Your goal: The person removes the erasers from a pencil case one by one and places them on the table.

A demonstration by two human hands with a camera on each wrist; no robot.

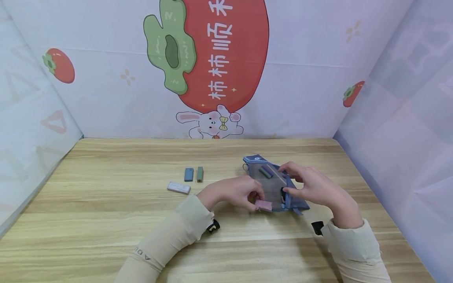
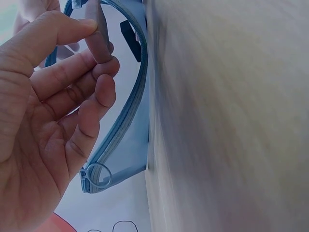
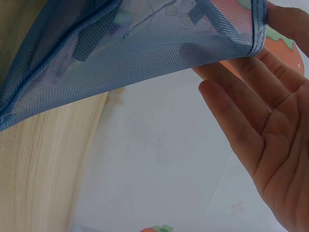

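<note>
Loose on the table (image 1: 106,220): three erasers (image 1: 188,174); two hands (image 1: 236,192) hold one pouch (image 1: 274,184).

Left hand (image 1: 238,191): near the middle of the tabletop, toward its front edge; forearm in a pale sleeve (image 1: 170,239) running in from the front edge. Thumb and fingers (image 2: 96,67) curled together in a pinch on a small pink eraser (image 1: 263,204).

Right hand (image 1: 311,184): just right of the left hand, wrist raised off the tabletop, sleeve coming in from the front right corner. Palm open toward the wrist camera, fingertips (image 3: 270,19) pinching the edge of a blue mesh pouch (image 1: 274,184).
</note>
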